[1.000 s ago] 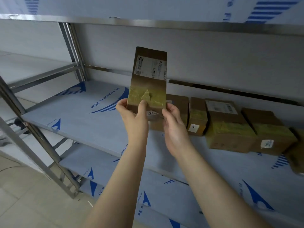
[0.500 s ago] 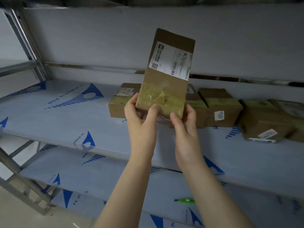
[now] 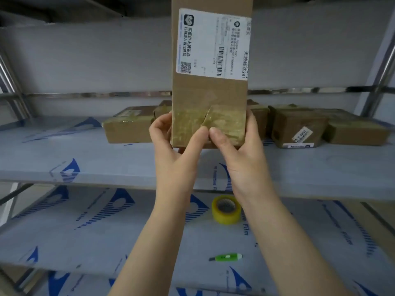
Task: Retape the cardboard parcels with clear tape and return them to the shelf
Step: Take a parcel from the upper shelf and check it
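Parcel (image 3: 210, 90) raised closer, glossy wrinkled tape (image 3: 224, 124)

left hand (image 3: 173, 150): bare | right hand (image 3: 241, 154): bare | forearms: no sleeves, no jewellery

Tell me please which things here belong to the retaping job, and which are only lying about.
Belong to the job:
- held parcel, in left hand and right hand
- tape roll
- parcels on the shelf
- shelf

Only lying about:
- green cutter, on the lower shelf; possibly for cutting tape
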